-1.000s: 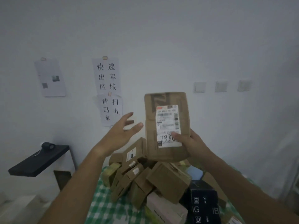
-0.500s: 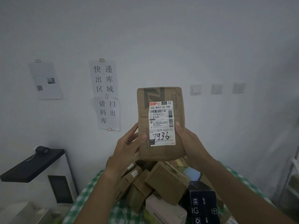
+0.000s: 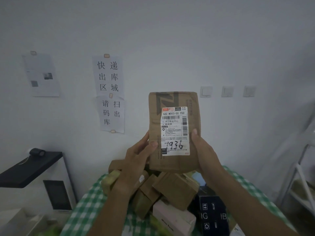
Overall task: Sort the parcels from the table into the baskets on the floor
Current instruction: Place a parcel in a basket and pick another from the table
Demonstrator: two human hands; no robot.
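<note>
Now, far left, I see a black shelf (image 3: 29,169) with a small dark cylinder (image 3: 37,152) on it, against the white wall. Two taped paper notices (image 3: 110,93) with printed characters hang to its right. My left hand (image 3: 136,157) grips the left edge of a tall brown cardboard parcel (image 3: 172,132), thumb lying on its front face and fingers wrapped behind. I hold that parcel upright in the air, above the heap, its white shipping label (image 3: 174,131) with handwritten digits facing me. My right hand (image 3: 203,150) clamps the parcel's right edge the same way. Under both hands a pile of brown cardboard boxes (image 3: 172,188) lies on the green-and-white checked tablecloth (image 3: 88,206), with a pale pink box (image 3: 173,218) and a black box (image 3: 214,215) at its near side. Three white wall switches (image 3: 227,91) sit further right.
</note>
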